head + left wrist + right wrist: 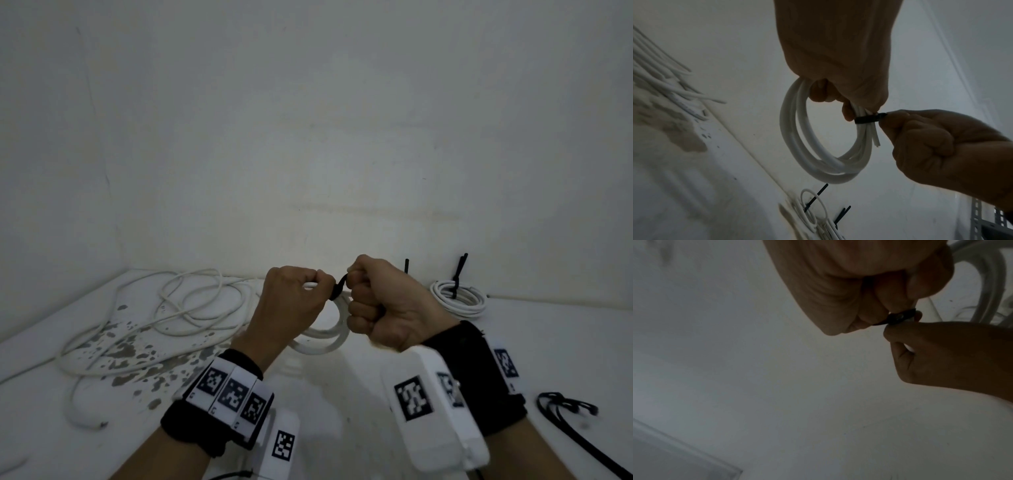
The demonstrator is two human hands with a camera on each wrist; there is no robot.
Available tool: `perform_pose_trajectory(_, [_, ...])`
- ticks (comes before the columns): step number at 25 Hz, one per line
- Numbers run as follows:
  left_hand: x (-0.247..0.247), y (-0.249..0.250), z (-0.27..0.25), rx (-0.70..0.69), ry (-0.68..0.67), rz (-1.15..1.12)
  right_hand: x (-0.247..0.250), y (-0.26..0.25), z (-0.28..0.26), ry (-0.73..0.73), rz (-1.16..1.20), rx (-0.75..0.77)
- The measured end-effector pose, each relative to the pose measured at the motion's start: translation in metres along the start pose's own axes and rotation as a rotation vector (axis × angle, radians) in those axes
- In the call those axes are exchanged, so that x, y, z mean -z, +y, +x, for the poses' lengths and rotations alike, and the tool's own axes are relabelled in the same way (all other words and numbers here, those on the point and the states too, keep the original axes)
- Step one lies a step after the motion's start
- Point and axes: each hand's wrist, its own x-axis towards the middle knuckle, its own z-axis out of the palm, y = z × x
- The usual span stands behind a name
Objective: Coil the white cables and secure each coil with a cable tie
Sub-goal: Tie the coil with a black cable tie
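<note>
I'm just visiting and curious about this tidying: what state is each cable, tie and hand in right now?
Held white coil: looped, hanging from the left hand.
Black tie: wrapped round that coil, end pinched by the right hand.
Loose white cable: tangled on the table, untied.
Far white coil: bundled, tied with a black strap.
Black cable: lying loose at the right.

- The left hand (291,301) is up off the surface. Its back faces the head camera, and its fingers curl round the top of the white cable coil (325,339).
- The right hand (383,305) is a tight fist just beside it, with curled fingers facing the left hand.
- Its thumb and first finger pinch the end of the black tie (337,289).
- The two hands are very close together.
- Both forearms reach forward from below and lean in toward each other.
</note>
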Motion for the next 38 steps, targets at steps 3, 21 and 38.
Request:
perform_pose_trajectory(3, [-0.003, 0.001, -0.002, -0.024, -0.026, -0.026, 0.005, -0.002, 0.002, 0.029, 0.066, -0.018])
perform_pose_trajectory(21, [0.009, 0.006, 0.012, 1.008, -0.19, -0.515, 0.019, -0.01, 0.002, 0.108, -0.901, 0.516])
perform_pose_trajectory(38, [-0.012, -0.008, -0.007, 1.075, -0.406, -0.733, 0.092, 0.026, 0.033, 0.151, -0.226, 0.117])
